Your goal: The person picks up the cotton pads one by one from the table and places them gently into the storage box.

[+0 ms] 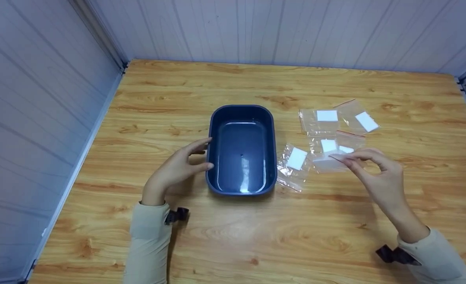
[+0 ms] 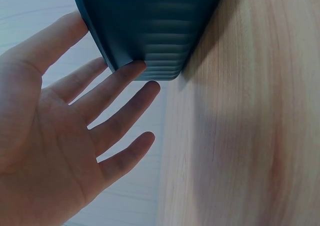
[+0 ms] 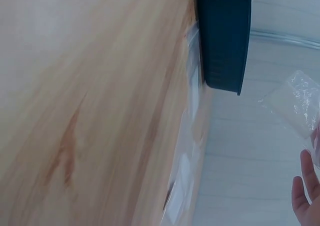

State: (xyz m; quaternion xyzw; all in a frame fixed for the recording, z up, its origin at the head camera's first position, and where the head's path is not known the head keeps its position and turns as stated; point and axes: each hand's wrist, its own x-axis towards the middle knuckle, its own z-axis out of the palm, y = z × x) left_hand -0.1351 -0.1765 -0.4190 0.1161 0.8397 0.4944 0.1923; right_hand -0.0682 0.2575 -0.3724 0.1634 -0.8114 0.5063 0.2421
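Note:
A dark blue rectangular plastic bin (image 1: pixel 241 193) stands upright on the table. My left hand (image 1: pixel 174 170) is at its left side, thumb and fingertips at the rim; in the left wrist view the fingers (image 2: pixel 120 123) are spread beside the ribbed bin wall (image 2: pixel 167 36). To the right, my right hand (image 1: pixel 384 183) pinches a clear zip bag (image 1: pixel 327 163) by its red-edged corner, held above the other bags. In the right wrist view this bag (image 3: pixel 292 103) hangs off the table surface, with a pale flat piece showing inside.
Several clear zip bags with white rectangles lie right of the bin: one bag (image 1: pixel 296 159) against its side, another (image 1: pixel 321 122) farther back, one (image 1: pixel 359 116) at the far right. The wooden table (image 1: pixel 170 98) meets white panel walls (image 1: pixel 225 31) behind and left.

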